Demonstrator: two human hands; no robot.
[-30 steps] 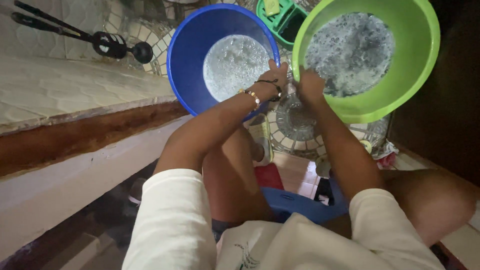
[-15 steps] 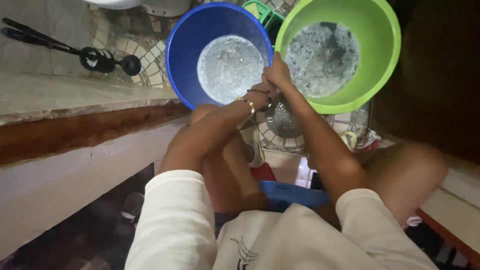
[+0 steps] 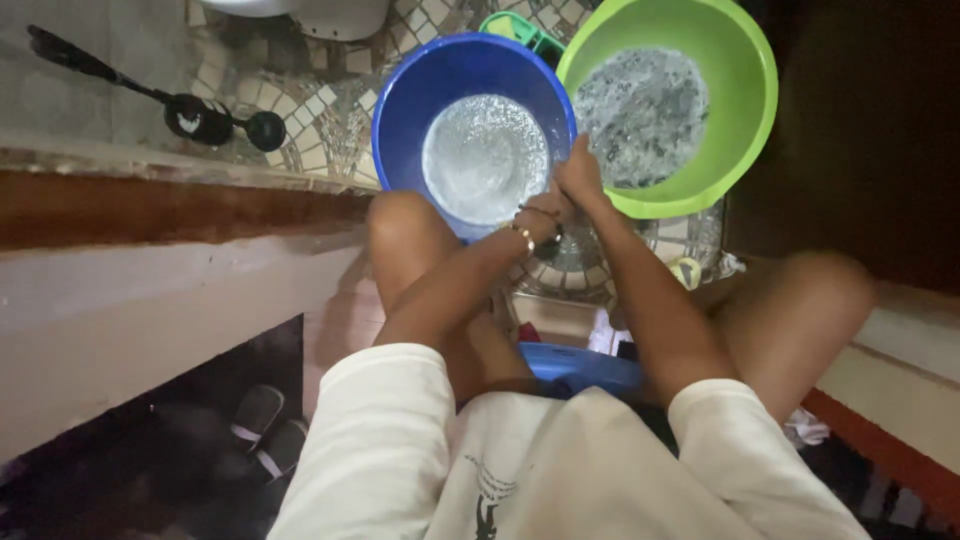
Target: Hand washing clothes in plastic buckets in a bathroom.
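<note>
Washing appears to be the step in hand: both hands meet low between the two basins, just in front of the person's knees. The right hand [image 3: 580, 180] lies on top, its fingers curled down over something, while the left hand [image 3: 538, 222], with a beaded bracelet and a dark band at the wrist, presses in from below. What they grip is mostly hidden; a glimpse of clear glass [image 3: 565, 258] shows beneath them, perhaps a jar or bottle, though its kind cannot be told for sure. The left fingers are tucked under and their spread cannot be told.

The blue basin [image 3: 400, 120] holds shallow water with a skin of fine foam, and sits touching the green basin [image 3: 750, 120], which holds darker, bubbly water. Both rest on a mosaic-tiled floor. A small green basket [image 3: 515, 28] peeks out behind them.

By my reading, the next move calls for a firm wet grip and a short lift over a rim, since slippery glass could slide free.
</note>
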